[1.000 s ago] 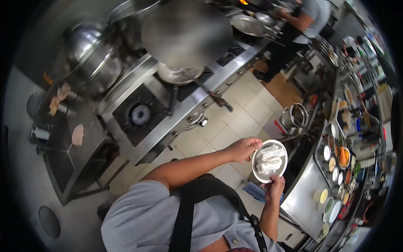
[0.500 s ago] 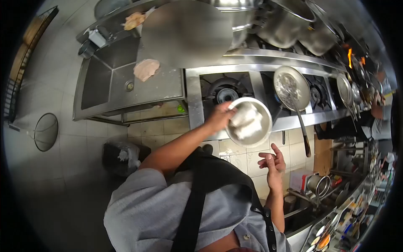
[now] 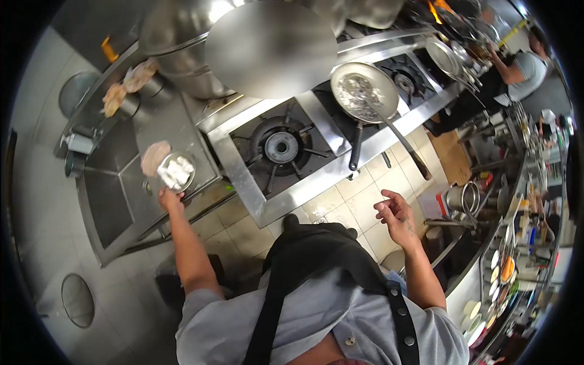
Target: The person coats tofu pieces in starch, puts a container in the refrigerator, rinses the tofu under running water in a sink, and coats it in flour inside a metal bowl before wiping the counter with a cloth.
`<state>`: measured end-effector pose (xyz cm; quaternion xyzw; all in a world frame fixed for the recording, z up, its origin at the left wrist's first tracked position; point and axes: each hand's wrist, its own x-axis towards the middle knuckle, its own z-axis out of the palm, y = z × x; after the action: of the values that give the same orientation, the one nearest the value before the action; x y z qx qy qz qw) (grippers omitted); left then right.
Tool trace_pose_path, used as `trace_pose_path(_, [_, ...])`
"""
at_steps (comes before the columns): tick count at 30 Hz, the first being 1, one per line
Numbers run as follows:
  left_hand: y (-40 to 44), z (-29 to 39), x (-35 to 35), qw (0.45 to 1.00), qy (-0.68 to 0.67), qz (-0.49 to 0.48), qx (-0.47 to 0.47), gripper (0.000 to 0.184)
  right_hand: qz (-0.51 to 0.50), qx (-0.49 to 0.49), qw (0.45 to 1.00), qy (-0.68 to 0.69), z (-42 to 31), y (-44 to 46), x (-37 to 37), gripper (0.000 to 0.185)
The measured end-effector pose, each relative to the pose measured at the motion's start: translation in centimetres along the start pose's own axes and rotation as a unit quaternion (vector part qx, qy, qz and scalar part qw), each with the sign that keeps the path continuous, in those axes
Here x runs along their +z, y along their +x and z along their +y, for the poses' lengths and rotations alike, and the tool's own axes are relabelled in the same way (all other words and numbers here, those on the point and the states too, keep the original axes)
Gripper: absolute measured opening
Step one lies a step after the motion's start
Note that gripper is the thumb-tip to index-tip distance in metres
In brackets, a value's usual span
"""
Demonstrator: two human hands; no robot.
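Clearly, a bowl point(image 3: 192, 175) of white pieces point(image 3: 176, 171) is held at its rim by the left hand point(image 3: 171, 199), whose fingers are closed on it. It is held out near the front of the steel counter point(image 3: 182, 135), beside a flat pale slab point(image 3: 154, 158); whether the counter is touched by the bowl cannot be told. Nothing is held by the right hand point(image 3: 398, 220), which is raised in front of the stove point(image 3: 267, 207) with its fingers loosely curled and apart.

As things stand, the bowl is filled and has been neither emptied nor let go. The pale slab is left uncovered on the counter. A pan point(image 3: 385, 83) with whitish contents is set on the stove, a long-handled tool point(image 3: 406, 146) resting in it, while the nearest burner point(image 3: 281, 147) is left without a pan.
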<state>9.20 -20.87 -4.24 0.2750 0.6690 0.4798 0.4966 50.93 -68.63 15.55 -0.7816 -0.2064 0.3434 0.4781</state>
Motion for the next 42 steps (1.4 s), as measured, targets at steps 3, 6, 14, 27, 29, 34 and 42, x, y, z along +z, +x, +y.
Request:
trace_pose_path(3, [-0.4,0.1,0.6,0.998,0.047,0.052,-0.004,0.046,0.036,0.030,0.999,0.002,2.1,-0.5,-2.2,0.049])
trace_pose_path(6, [2.0,-0.7,-0.7,0.993,0.105,0.051,-0.028,0.034,0.084,0.093,0.992,-0.022,9.0,-1.8,-6.1,0.048])
trace_pose_path(14, [-21.9,7.0,7.0,0.893,0.072,0.062,0.440,0.029,0.237,0.556,0.791,0.091,43.9,-20.8,-15.1,0.038])
trace_pose_path(27, [-75.2,-7.5,24.7,0.474,0.196,-0.807,0.293,0.033,0.227,0.513,0.697,0.446,53.8,-19.9,-17.4,0.063])
trace_pose_path(29, [-79.4,-9.1,26.3,0.485,0.200,-0.790,0.317,0.033,0.137,0.436,0.781,0.426,49.6,-15.8,-19.9,0.060])
trace_pose_path(34, [-85.9,-13.0,32.7,0.530,0.159,-0.779,0.294,0.033,0.284,0.037,0.945,0.156,32.8,-13.0,-36.9,0.034])
trace_pose_path(42, [-90.9,-17.3,49.7,0.595,0.136,-0.765,0.206,0.030,0.747,-0.109,0.648,-0.101,17.3,-21.9,-73.4,0.032])
